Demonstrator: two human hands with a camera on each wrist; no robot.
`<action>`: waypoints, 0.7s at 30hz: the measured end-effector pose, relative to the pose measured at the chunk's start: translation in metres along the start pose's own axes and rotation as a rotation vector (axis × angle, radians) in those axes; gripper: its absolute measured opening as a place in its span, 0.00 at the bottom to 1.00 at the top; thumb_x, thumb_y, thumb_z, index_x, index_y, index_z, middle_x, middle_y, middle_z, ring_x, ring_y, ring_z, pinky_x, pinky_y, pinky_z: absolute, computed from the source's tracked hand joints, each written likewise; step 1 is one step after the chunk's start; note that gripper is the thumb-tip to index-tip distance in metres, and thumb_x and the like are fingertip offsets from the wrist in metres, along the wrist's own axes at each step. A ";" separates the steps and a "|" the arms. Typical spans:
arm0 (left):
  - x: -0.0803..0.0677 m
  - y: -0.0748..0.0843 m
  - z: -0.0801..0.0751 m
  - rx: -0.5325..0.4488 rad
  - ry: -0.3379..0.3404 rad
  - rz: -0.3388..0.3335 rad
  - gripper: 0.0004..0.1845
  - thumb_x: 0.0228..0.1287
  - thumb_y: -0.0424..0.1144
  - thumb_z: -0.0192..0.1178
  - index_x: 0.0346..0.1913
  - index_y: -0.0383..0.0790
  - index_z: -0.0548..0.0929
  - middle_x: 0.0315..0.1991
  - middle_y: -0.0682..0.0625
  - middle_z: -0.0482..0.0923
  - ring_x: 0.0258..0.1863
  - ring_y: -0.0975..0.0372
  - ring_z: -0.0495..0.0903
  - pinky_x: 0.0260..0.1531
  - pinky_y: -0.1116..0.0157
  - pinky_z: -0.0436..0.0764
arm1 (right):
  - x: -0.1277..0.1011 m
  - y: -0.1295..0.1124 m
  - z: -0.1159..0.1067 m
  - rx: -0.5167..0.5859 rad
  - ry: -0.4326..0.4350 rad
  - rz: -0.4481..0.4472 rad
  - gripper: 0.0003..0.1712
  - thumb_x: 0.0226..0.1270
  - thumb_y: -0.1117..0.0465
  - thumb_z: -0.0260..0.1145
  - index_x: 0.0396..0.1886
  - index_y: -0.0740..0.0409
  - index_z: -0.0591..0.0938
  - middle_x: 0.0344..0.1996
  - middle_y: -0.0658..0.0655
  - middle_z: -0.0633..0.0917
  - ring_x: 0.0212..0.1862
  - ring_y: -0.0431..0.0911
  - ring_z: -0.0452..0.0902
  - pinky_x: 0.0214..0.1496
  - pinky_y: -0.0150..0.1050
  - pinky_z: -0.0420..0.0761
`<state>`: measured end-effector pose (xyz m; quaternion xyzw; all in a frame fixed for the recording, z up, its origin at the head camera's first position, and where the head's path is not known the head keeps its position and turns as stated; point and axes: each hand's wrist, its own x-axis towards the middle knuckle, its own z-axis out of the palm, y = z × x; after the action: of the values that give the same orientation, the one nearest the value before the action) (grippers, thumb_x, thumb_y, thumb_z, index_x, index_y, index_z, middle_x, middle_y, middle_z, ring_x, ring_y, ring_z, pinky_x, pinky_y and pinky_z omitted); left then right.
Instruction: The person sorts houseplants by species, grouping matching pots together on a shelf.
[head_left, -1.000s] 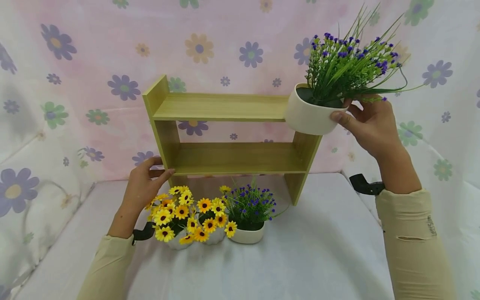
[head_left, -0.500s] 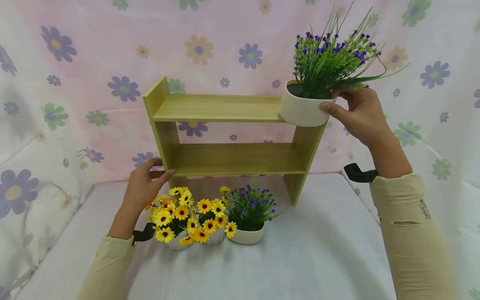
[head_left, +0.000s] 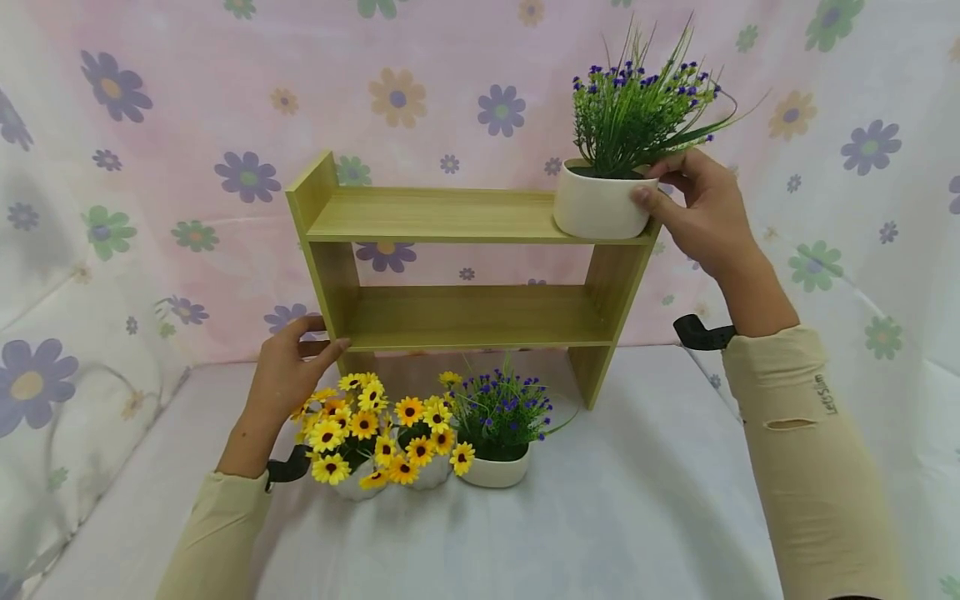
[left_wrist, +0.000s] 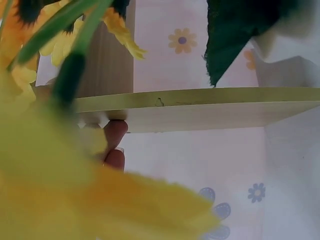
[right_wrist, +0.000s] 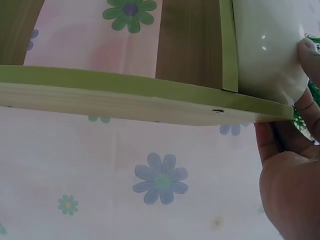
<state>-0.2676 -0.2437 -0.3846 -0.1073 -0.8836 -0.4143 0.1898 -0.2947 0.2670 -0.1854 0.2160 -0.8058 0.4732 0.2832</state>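
Note:
My right hand [head_left: 708,217] pinches the rim of a white oval flowerpot [head_left: 600,204] at its right side. Green grass and small purple flowers [head_left: 637,117] grow from it. The pot is at the right end of the top board of a two-tier wooden shelf [head_left: 435,215]. In the right wrist view, the glossy pot [right_wrist: 270,45] sits against the board, the thumb [right_wrist: 310,57] on its wall. My left hand [head_left: 288,367] holds the shelf's left side panel at middle-board height, thumb at the front edge. Fingertips [left_wrist: 116,132] show under the board in the left wrist view, partly hidden by blurred yellow petals.
Two pots of yellow flowers [head_left: 327,435] [head_left: 420,450] and a white pot of purple flowers [head_left: 495,473] stand in front of the shelf on the white-covered table [head_left: 615,533]. A flower-print cloth [head_left: 465,50] hangs behind.
My right hand has carried the purple-flowered pot leftward and inward, from beyond the shelf's right end onto the top board. The left hand and shelf have stayed in place.

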 end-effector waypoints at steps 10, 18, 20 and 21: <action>-0.001 0.001 0.000 -0.003 0.002 -0.007 0.30 0.76 0.52 0.65 0.69 0.34 0.78 0.63 0.34 0.81 0.55 0.38 0.87 0.54 0.38 0.85 | 0.007 0.010 0.014 0.036 0.087 -0.002 0.11 0.70 0.66 0.74 0.48 0.61 0.82 0.48 0.46 0.81 0.60 0.44 0.80 0.73 0.39 0.77; -0.001 0.000 0.000 -0.009 0.005 0.001 0.29 0.77 0.52 0.65 0.69 0.34 0.78 0.63 0.34 0.81 0.55 0.39 0.87 0.53 0.37 0.85 | 0.007 0.014 0.021 0.066 0.131 -0.021 0.16 0.68 0.65 0.76 0.53 0.62 0.84 0.53 0.49 0.82 0.64 0.47 0.79 0.74 0.39 0.76; -0.001 0.000 0.000 -0.012 0.003 0.002 0.30 0.76 0.51 0.66 0.69 0.34 0.78 0.63 0.35 0.81 0.55 0.39 0.88 0.53 0.38 0.85 | 0.004 0.015 0.020 0.080 0.132 -0.027 0.21 0.68 0.65 0.75 0.58 0.64 0.83 0.57 0.54 0.82 0.66 0.48 0.78 0.76 0.40 0.74; -0.001 -0.001 0.000 -0.012 0.003 0.003 0.30 0.76 0.51 0.66 0.69 0.34 0.77 0.63 0.35 0.81 0.55 0.39 0.87 0.54 0.38 0.85 | 0.002 0.015 0.020 0.082 0.133 -0.027 0.24 0.69 0.65 0.75 0.62 0.65 0.82 0.60 0.56 0.82 0.67 0.49 0.78 0.77 0.40 0.73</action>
<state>-0.2672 -0.2439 -0.3854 -0.1091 -0.8806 -0.4197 0.1909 -0.3105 0.2565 -0.2018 0.2065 -0.7622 0.5151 0.3332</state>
